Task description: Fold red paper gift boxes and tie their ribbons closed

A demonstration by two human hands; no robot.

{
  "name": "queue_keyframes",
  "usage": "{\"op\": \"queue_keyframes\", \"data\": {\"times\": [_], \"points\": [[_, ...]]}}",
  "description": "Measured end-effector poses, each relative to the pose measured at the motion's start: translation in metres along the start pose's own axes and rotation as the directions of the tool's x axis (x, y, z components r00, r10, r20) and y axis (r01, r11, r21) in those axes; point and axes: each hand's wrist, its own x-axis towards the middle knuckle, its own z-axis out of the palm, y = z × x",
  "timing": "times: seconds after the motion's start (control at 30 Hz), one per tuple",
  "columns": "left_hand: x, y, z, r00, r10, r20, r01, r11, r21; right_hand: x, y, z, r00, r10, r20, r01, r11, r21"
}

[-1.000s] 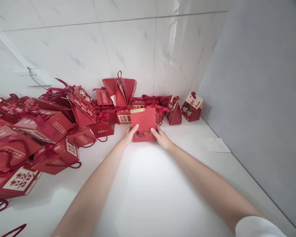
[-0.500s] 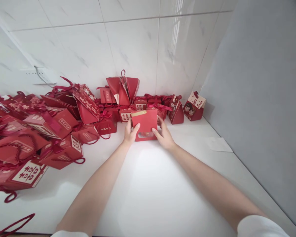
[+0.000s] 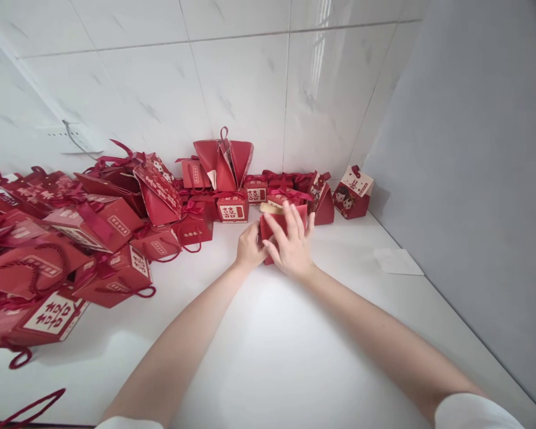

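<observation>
A red gift box (image 3: 265, 226) with a gold-coloured strip along its top edge is between my hands on the white table. My left hand (image 3: 250, 247) grips its left side, with the fingers curled and partly hidden behind the card. Across the front of the box lies my right hand (image 3: 290, 241), its fingers stretched out and apart, covering most of the face. Just behind stands a small box with a white double-happiness label (image 3: 232, 213). To the right of my hands is a red peaked box (image 3: 322, 205).
A heap of red gift boxes (image 3: 102, 220) with ribbons and cord handles fills the left. An opened-out red box (image 3: 223, 164) rests on smaller boxes by the tiled wall (image 3: 241, 89). A cream-and-red box (image 3: 354, 193) and a white paper (image 3: 398, 262) lie right, beside a grey panel (image 3: 477, 179).
The box has moved right and turned at an angle. My right hand has gone from gripping its right side to lying over its front. My left hand has followed to the right.
</observation>
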Motion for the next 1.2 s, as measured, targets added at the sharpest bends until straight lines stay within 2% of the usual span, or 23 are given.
{"op": "queue_keyframes", "data": {"times": [0.13, 0.23, 0.3, 0.37, 0.43, 0.53, 0.7, 0.83, 0.97, 1.07, 1.2], "points": [[0.003, -0.001, -0.003, 0.999, -0.034, 0.003, 0.035, 0.998, -0.049, 0.014, 0.010, -0.012, 0.978, 0.156, -0.137, -0.151, 0.987, 0.047], [0.007, -0.007, -0.004, 0.996, -0.081, 0.023, 0.084, 0.979, -0.187, 0.013, 0.028, -0.010, 0.947, 0.249, -0.205, -0.212, 0.959, 0.187], [0.010, -0.015, -0.005, 0.988, -0.132, 0.084, 0.150, 0.948, -0.282, 0.007, 0.039, -0.004, 0.939, 0.296, -0.172, -0.216, 0.902, 0.373], [0.012, -0.023, -0.004, 0.968, -0.182, 0.174, 0.234, 0.904, -0.359, -0.001, 0.047, 0.005, 0.933, 0.351, -0.080, -0.256, 0.804, 0.537], [0.014, -0.029, -0.003, 0.940, -0.213, 0.265, 0.312, 0.849, -0.426, -0.006, 0.049, 0.011, 0.930, 0.366, -0.009, -0.286, 0.742, 0.607], [0.014, -0.033, -0.003, 0.924, -0.227, 0.308, 0.353, 0.815, -0.459, -0.007, 0.042, 0.012, 0.946, 0.320, -0.044, -0.235, 0.777, 0.584], [0.010, -0.027, -0.006, 0.960, -0.184, 0.212, 0.247, 0.913, -0.325, 0.010, 0.021, -0.012, 0.934, 0.293, -0.206, -0.160, 0.856, 0.491], [0.010, -0.022, -0.009, 0.984, -0.055, 0.168, 0.072, 0.993, -0.097, 0.032, 0.010, -0.037, 0.954, 0.240, -0.182, -0.125, 0.866, 0.484], [0.011, -0.017, -0.008, 0.983, 0.048, 0.175, -0.055, 0.998, 0.033, 0.045, 0.014, -0.053, 0.955, 0.238, -0.180, -0.116, 0.852, 0.511], [0.010, -0.016, -0.007, 0.980, 0.072, 0.183, -0.082, 0.995, 0.047, 0.048, 0.021, -0.058, 0.971, 0.199, -0.132, -0.099, 0.838, 0.537], [0.010, -0.019, -0.005, 0.978, 0.037, 0.206, -0.031, 0.999, -0.033, 0.048, 0.026, -0.057, 0.973, 0.204, -0.107, -0.114, 0.832, 0.543]]}}
